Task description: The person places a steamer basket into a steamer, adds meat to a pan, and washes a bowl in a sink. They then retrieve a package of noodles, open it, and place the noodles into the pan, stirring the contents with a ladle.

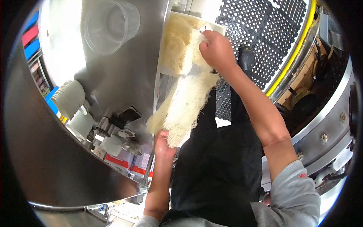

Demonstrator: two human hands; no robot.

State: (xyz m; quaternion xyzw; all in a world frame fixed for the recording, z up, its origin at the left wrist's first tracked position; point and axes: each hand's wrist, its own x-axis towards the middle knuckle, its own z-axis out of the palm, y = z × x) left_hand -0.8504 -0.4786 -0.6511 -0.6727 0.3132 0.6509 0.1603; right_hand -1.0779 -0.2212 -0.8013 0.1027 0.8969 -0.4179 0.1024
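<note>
Both hands are busy with noodles here! Right at the centre of the clock lies a pale sheet of thin noodles (187, 104), stretched from 12 down to 7, its loose ends frayed and wispy. At 7 o'clock, the left hand (163, 145) has the lower end, thumb pressed over the strands and fingers tucked away beneath. Up at 1 o'clock, the right hand (217, 47) is curled tight, thumb and fingers pinching the pale strands at the side of the white bin (214, 25). That bin sits at 12, with a tangled, yellower noodle mass (174, 49) inside it.

Over to the steel table (124, 70): a clear round plastic tub (113, 24) at 11, a row of white plates (69, 99) at 9, a metal cup (103, 126) just below that, and a shallow metal bowl (132, 147) at 8. A flat dark rectangular object (129, 114) lies near the cup.

Between 1 and 2, a black perforated mat (268, 36) covers the floor, with a black shoe (246, 59) on it. The wearer's black apron (219, 166) fills 5 o'clock, a grey sleeve (293, 193) at 4.
</note>
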